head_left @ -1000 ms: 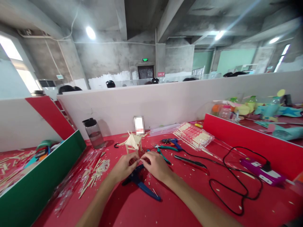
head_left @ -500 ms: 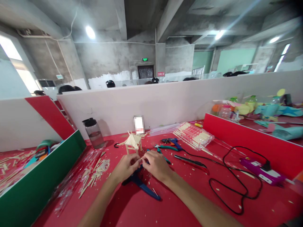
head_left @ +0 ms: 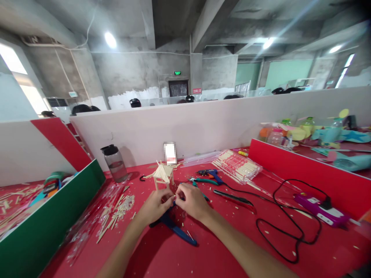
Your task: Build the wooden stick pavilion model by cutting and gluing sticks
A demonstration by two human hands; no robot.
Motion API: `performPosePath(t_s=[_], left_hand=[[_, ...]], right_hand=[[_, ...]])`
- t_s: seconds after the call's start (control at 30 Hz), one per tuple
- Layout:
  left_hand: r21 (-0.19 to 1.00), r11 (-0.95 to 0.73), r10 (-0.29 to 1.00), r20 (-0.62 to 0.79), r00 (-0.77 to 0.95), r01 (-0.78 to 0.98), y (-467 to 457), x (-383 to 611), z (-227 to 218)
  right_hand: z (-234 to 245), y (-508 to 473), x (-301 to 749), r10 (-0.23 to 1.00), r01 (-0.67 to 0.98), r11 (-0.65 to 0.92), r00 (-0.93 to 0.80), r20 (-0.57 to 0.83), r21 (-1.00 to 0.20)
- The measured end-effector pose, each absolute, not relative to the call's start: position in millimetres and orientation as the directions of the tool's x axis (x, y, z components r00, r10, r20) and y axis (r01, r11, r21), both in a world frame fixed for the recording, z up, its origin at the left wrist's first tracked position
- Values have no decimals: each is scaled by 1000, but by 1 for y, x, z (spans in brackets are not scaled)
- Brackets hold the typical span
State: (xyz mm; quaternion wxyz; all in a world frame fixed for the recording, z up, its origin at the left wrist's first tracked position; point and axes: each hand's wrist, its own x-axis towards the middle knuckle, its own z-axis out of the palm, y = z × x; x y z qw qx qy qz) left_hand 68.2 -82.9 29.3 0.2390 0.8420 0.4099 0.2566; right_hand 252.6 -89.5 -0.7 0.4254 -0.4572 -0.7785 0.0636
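My left hand (head_left: 155, 206) and my right hand (head_left: 191, 200) meet fingertip to fingertip over the red table (head_left: 226, 247), both pinched on a small wooden piece too tiny to make out. Just beyond them stands a little pavilion model (head_left: 162, 173) built of thin wooden sticks. Under my hands lies a blue-handled cutting tool (head_left: 174, 227).
A water bottle (head_left: 114, 163) stands at the back left, beside a green divider (head_left: 43, 227). Loose sticks (head_left: 116, 214) lie left of my hands. A blue glue gun (head_left: 211, 175), green pliers (head_left: 199, 181), packs of sticks (head_left: 239, 166), a black cable (head_left: 286, 227) and a purple power strip (head_left: 319, 210) lie to the right.
Both hands have lifted slightly and drawn closer together toward the pavilion model, fingertips tightening on the small piece.
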Motion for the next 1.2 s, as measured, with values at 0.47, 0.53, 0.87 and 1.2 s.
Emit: performPosePath(t_s=[0.47, 0.53, 0.87, 1.2], left_hand=[[564, -565, 815, 268, 513, 603, -82, 66, 28], [538, -581, 805, 271, 527, 611, -83, 66, 28], [570, -573, 803, 248, 542, 589, -82, 68, 26], [639, -552, 810, 259, 526, 536, -88, 73, 33]], right_hand=[[3, -84, 258, 872, 292, 484, -237, 428, -825], [2, -84, 258, 873, 304, 483, -236, 426, -821], [-1, -87, 253, 876, 370, 482, -176, 450, -794], [0, -83, 254, 882, 245, 471, -172, 440, -848]])
